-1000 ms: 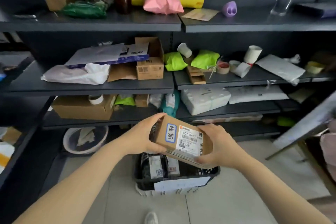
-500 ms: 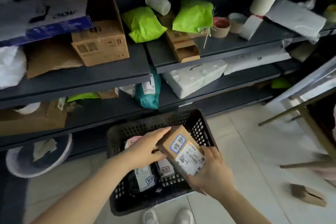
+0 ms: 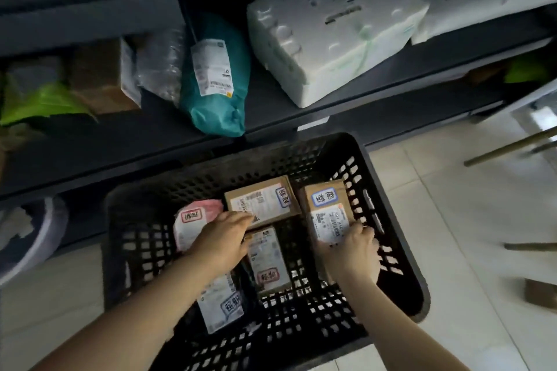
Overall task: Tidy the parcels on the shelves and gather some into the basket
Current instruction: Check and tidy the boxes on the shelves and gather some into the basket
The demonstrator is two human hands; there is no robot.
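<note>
Small brown cardboard parcel lies by the right wall of the black plastic basket, right hand curled round its near end. Left hand touches a neighbouring brown box, grip unclear. Released tilted, the parcel could topple onto the others.

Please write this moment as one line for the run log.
right hand: grips right cardboard box in basket | left hand: touches middle box

The cardboard box now sits inside the basket.
</note>
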